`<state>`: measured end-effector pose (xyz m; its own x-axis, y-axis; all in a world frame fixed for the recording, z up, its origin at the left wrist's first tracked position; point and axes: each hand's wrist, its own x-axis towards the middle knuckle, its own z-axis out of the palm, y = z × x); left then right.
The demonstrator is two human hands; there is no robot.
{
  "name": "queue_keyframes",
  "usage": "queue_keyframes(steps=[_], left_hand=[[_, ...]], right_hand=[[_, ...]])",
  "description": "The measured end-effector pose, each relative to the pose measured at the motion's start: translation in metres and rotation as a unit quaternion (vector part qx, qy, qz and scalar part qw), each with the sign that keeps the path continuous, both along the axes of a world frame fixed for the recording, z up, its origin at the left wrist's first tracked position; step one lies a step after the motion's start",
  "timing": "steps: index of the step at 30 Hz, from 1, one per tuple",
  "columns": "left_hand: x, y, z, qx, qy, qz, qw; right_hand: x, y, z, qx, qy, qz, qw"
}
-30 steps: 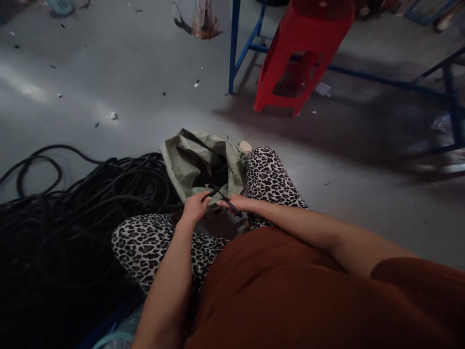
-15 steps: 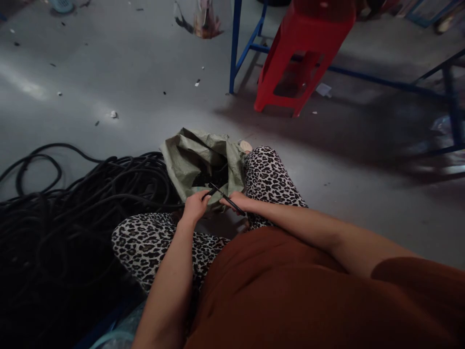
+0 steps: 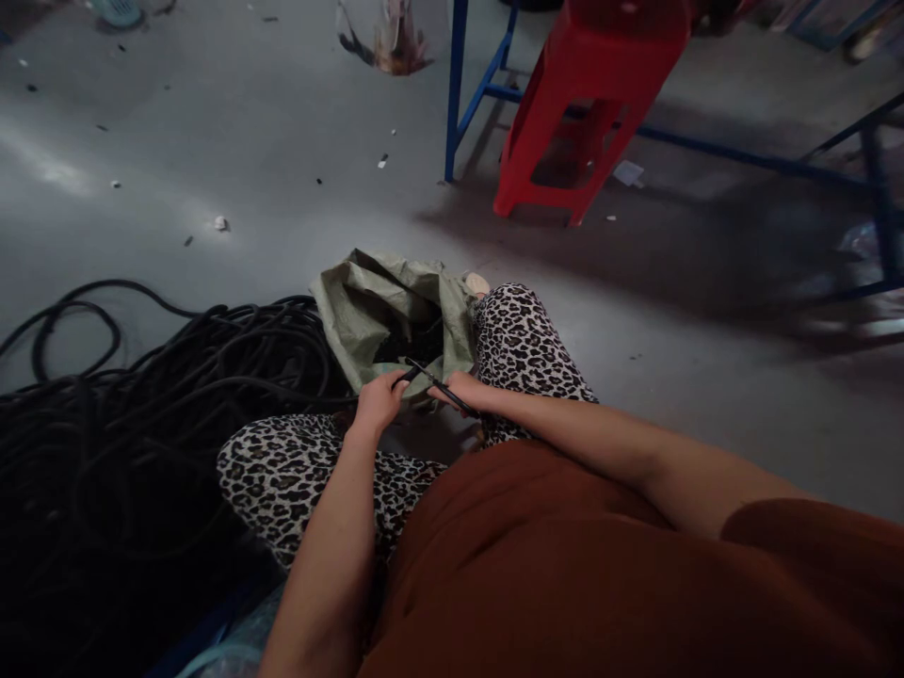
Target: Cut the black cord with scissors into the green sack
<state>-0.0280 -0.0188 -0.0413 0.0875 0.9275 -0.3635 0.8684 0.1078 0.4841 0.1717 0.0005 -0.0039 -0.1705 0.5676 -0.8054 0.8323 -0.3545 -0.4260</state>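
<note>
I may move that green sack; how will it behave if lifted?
The green sack would probably sag and fold, judging by its many creases. Its dark contents might spill if it tips, since it gapes open.

On the floor point(image 3: 268, 160), a tubing heap point(image 3: 240, 353) lies left of the sack point(image 3: 340, 325), a knee point(image 3: 523, 339) beside its right edge. Scissors point(image 3: 444, 388) in the right hand point(image 3: 464, 383) overlap the sack's near rim. Beyond, rightward, a stool point(image 3: 600, 71) fronts a metal frame point(image 3: 456, 94).
</note>
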Motion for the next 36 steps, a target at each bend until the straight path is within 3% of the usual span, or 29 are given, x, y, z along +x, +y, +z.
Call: queue_keyframes(steps=[25,32,36], left_hand=[[0.002,0.001,0.015,-0.051,0.075,-0.001,0.996],[0.002,0.002,0.017,-0.040,0.069,0.013,0.997],[0.003,0.003,0.016,-0.022,0.058,0.037,0.997]], right_hand=[[0.001,-0.001,-0.003,0.028,-0.015,0.058,0.998],[0.004,0.000,-0.019,-0.042,0.034,-0.044,0.998],[0.003,-0.002,-0.023,-0.099,0.098,-0.112,0.984]])
